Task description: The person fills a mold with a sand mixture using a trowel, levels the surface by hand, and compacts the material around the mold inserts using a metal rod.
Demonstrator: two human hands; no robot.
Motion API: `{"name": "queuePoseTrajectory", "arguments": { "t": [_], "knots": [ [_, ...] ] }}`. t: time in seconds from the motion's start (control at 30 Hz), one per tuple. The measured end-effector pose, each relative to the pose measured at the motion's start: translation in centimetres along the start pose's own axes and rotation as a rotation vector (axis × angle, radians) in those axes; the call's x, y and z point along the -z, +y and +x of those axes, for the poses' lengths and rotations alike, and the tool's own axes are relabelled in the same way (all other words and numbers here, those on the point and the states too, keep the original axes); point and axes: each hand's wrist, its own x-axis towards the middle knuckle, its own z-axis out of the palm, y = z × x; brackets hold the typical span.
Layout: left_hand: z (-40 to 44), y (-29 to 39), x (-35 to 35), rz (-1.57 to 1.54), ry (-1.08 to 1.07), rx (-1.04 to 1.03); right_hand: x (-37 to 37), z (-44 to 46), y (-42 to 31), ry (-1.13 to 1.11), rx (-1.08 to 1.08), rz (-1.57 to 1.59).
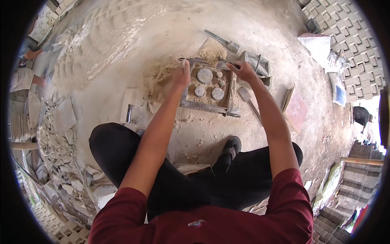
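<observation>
A rectangular metal moulding frame (203, 106) lies on the ground between my feet and hands. Sand fills it around several round grey discs, the largest disc (204, 75) near the top. My left hand (183, 75) is closed at the frame's upper left corner, thumb up; whatever its fingers hold is hidden. Over the upper right corner, my right hand (244, 71) grips a small dark-handled tool (232, 64), its working end too small to make out. A heap of sand (212, 50) sits just beyond the frame.
A long-handled mallet (232, 46) and a metal box (260, 64) lie beyond my right hand. Nearer are a flat-ended tool (245, 94) and a reddish board (296, 110). A metal cylinder (129, 114) stands left. Rubble (61, 138), stacked blocks (345, 44) and other people (30, 79) are further out.
</observation>
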Motion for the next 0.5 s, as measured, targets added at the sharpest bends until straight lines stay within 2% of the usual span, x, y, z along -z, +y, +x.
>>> {"name": "queuePoseTrajectory", "arguments": {
  "t": [0.13, 0.33, 0.4, 0.47, 0.5],
  "knots": [
    [2.9, 0.4, -2.9, -0.053, 0.056, -0.064, -0.2, 2.1, 2.0, -0.017, 0.061, -0.017],
    [4.3, 1.3, -7.4, 0.035, -0.006, -0.106, -0.3, 2.9, 4.1, -0.172, 0.072, -0.047],
    [3.9, 0.7, -9.2, 0.11, 0.128, -0.271, 0.2, 1.6, 4.0, -0.066, 0.121, -0.08],
    [3.1, 0.1, -10.5, 0.184, 0.13, -0.293, 0.4, 0.8, 4.9, -0.091, 0.096, -0.136],
    [2.8, 0.2, -11.0, 0.255, 0.148, -0.319, 0.3, 0.5, 5.6, -0.047, 0.189, -0.204]
  ]
}}
